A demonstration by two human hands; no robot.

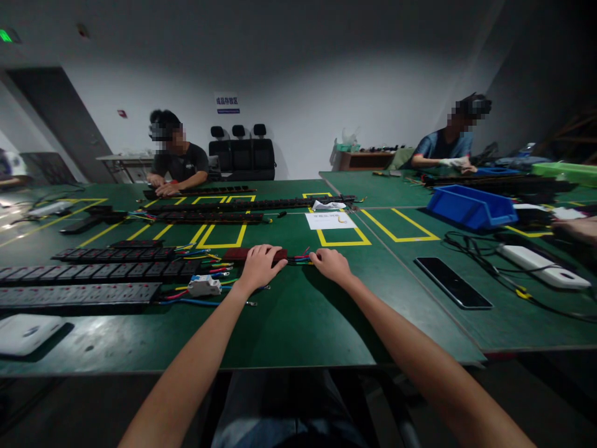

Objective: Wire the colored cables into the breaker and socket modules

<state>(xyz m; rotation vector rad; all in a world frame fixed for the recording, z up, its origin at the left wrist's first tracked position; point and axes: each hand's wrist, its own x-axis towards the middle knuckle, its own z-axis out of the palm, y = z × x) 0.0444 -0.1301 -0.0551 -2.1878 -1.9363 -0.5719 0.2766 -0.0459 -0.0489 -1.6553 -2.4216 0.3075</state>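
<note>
A short dark red block (pixel 234 254) lies on the green table in front of me, with coloured wires (pixel 297 258) coming out of its right end. My left hand (pixel 261 266) is wrapped over the block from above, hiding its middle. At the wires' far end, my right hand (pixel 330 264) pinches them between closed fingers; their tips are partly hidden. Left of my hands, several black socket strips (pixel 97 270) lie side by side, wires pointing toward me. A white and blue circuit breaker (pixel 205 285) rests at the wire end of the nearest strips.
A phone (pixel 452 283), a blue bin (pixel 471 206) and a white power strip (pixel 543 266) with black cables are on the right. Beyond my hands lie a paper sheet (pixel 329 221) and long black strips (pixel 252 204). Two people work across the table; another hand shows at the right edge.
</note>
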